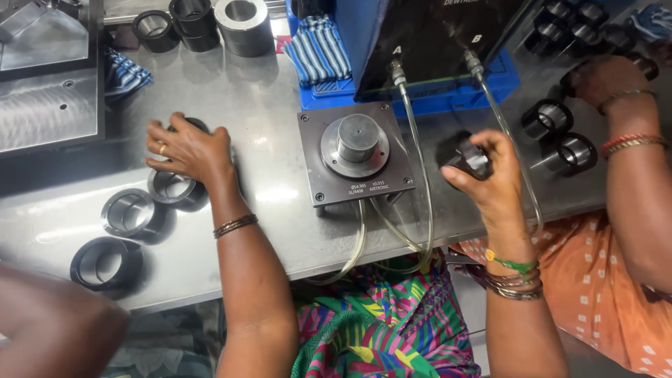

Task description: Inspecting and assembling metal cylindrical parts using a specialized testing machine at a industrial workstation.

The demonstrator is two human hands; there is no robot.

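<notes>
Landmark: square gauge block (355, 152) mid-counter
Right hand (490, 171): fingers pinching a dark ring (467, 157), right of gauge, not yet seated
Left hand (187, 149): fingers spread over a ring (194, 126), left of gauge; three rings (129, 212) lie beyond

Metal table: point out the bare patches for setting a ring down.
Bare table between the left hand and the gauge plate, and near the front edge below it. Crowded: dark rings at left, rings by the co-worker's hand. The right hand holds a ring.

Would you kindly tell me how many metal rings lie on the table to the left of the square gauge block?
4: one under the left hand, ring two beside it, ring three, ring four nearest the edge. Others may be hidden.
</notes>
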